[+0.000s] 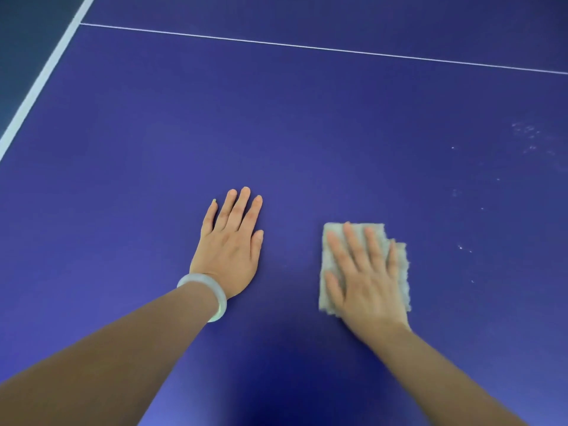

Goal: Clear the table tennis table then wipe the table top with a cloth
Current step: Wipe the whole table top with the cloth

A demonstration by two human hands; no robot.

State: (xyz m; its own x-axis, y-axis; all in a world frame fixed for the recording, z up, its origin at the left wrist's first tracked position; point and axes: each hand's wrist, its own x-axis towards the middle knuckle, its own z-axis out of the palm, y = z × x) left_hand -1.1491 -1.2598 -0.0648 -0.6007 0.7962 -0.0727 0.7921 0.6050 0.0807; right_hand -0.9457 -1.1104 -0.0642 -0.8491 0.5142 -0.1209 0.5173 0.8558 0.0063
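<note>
Head view looks down on the blue desk (276, 118), which fills the frame. A broad white edge line (40, 84) runs off toward 10 o'clock and a thin white line (307, 46) crosses at 12 o'clock.

The left grip (229, 244) lies flat on the bare surface at 6 o'clock of centre, fingers straight and together, holding nothing and seemingly bracing the person. The right grip (365, 278) is at about 4 o'clock of centre and somewhat blurred. Its fingers are spread flat, pressing down on the pale folded cloth (401, 269) rather than curling round it.

The cloth sits wholly under that hand on the desk, its long axis running roughly 12 to 6 o'clock. A pale bracelet (215, 290) circles the left wrist.

Faint white specks (528, 136) scatter from about 1 to 3 o'clock of the cloth, well apart from it. Wiping looks to be the step in hand, and those marks are the likely next target. The right grip is much the nearer, so the stroke would sweep the cloth out toward 2 o'clock.
</note>
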